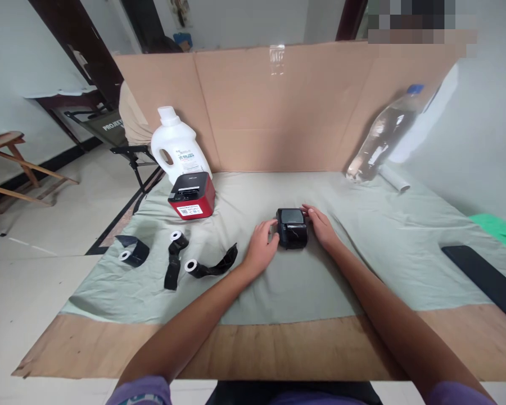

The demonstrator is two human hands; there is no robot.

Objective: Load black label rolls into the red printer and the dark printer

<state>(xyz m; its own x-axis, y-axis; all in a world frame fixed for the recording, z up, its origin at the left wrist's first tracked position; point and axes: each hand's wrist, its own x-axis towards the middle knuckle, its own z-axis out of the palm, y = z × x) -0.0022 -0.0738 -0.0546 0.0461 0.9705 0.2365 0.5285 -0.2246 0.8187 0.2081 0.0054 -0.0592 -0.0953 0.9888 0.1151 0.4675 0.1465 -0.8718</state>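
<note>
A small black portable receipt printer (292, 232), with a grey panel on top, rests on the cloth between my two hands. My left hand (261, 247) is at its left side, thumb and fingers apart, fingertips at the printer's edge. On the other side, my right hand (322, 228) has its fingers stretched out to the printer's upper right corner. Neither hand is closed around it. Left of my left hand lie a black paper roll with a loose tail (211, 265), a second partly unrolled black roll (175, 260) and a thicker black roll (135, 251).
Behind the rolls stands a red and black printer (193, 197) before a white detergent bottle (180, 143). A cardboard panel (274, 112) closes the back. A clear plastic bottle (383, 135) leans at right, near a white tube (395, 178). A dark phone-like slab (483, 278) lies far right.
</note>
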